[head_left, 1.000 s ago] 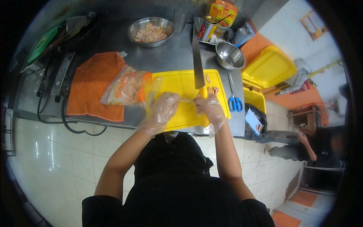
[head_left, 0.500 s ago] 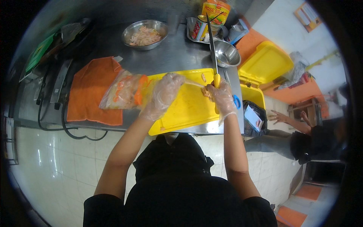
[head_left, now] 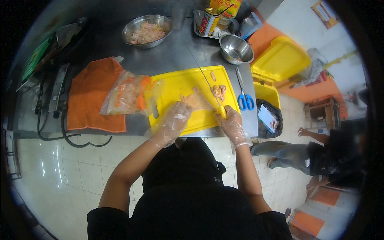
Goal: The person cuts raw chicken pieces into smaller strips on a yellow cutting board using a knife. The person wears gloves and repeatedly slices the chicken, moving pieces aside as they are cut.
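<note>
My right hand (head_left: 231,122), in a clear plastic glove, is closed round the yellow handle of a long knife (head_left: 209,83). The blade slants up and left across the yellow cutting board (head_left: 170,84). A thin, pale sheet of what looks like chicken skin (head_left: 198,100) lies spread on the board, left of the blade. At its near left edge my left hand (head_left: 174,119), also gloved, has curled fingers holding the skin. Just right of the blade sits a small pile of cut skin strips (head_left: 219,92), and a single piece (head_left: 213,76) lies beyond it.
Left of the board, a plastic bag (head_left: 126,94) rests partly on an orange cloth (head_left: 90,92). Blue-handled scissors (head_left: 245,101) lie right. Behind are a bowl of cut pieces (head_left: 148,34), another steel bowl (head_left: 236,50) and a can (head_left: 209,22). A person (head_left: 320,148) stands right, beside a yellow bin (head_left: 266,94).
The skin, stretched between my hands before, now lies on the board. Both hands have come nearer to me, and the knife has tipped from upright to slanting left over the board.
</note>
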Motion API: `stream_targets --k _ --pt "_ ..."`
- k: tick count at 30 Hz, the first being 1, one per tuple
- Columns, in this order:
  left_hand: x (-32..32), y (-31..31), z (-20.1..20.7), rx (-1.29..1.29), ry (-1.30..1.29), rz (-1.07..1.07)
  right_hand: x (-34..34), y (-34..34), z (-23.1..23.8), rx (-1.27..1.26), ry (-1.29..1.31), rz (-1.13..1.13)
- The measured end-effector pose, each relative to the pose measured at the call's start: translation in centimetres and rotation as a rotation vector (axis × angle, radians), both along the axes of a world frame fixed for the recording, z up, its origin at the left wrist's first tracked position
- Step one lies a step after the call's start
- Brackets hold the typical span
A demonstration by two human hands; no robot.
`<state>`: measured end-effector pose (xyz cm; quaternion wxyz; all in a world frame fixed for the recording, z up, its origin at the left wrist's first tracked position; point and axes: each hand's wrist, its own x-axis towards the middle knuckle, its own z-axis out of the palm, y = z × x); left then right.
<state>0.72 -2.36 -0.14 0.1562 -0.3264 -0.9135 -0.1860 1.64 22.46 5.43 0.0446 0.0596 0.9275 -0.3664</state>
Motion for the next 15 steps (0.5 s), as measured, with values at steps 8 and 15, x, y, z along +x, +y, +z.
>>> stream_targets --k 8,15 --pt "0.2 -0.4 1.6 -0.074 -0.047 -0.025 1.5 -2.1 1.4 -0.115 -0.223 0.062" --pt "-1.7 1.1 2.6 0.057 -0.158 0.024 2.9 -1.1 2.5 -0.295 -0.436 -0.023"
